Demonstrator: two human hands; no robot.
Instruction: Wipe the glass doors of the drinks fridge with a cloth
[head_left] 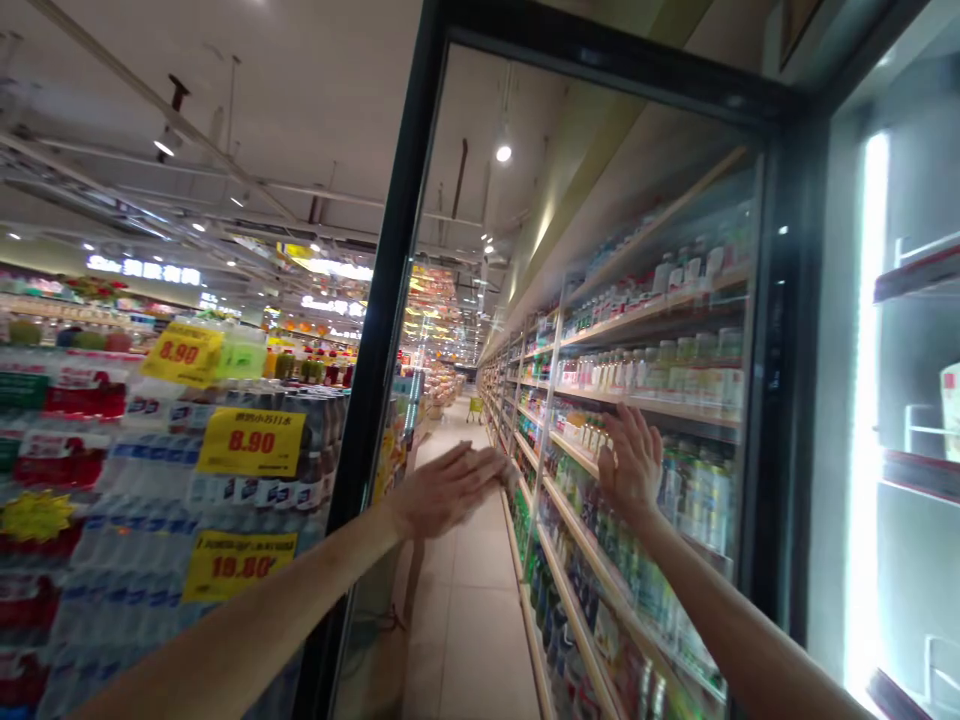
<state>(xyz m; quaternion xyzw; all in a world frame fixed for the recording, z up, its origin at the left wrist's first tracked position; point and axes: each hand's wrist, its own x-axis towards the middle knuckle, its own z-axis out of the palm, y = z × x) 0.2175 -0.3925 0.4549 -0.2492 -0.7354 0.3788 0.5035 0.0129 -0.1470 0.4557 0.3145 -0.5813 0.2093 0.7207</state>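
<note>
We have the glass door [555,345] standing in front of us, filling the view from the centre out towards 2 o'clock, with both bare hands set before its pane. Our left hand [446,490], just off 6 o'clock, lies flattened with its fingers drawn together and pointing towards 3 o'clock; its tips are blurred, so we cannot tell whether that grip holds anything. Our right hand [631,462], at 4 o'clock, is raised with fingers parted and a little curled, its grip unclosed and nothing visible in it. Whether either hand meets the pane we cannot say. We judge the door weighty and stiff, the glass slick and poor to pinch, so a flat palm suits the pane, while the dark frame [390,260] along the 9 o'clock edge looks the surer place to take hold. That frame is straight, smooth and squared; the pane is flat and glossy, showing rows of rounded bottles [682,368] on pale, straight-edged shelves, seen through it or mirrored. At 3 o'clock a slim light tube [866,400] glows white; at 8 o'clock flat yellow price signs [251,442] front stacked, film-like drink packs [127,545]. Smooth pale floor tiles [480,630] spread at 6 o'clock.
</note>
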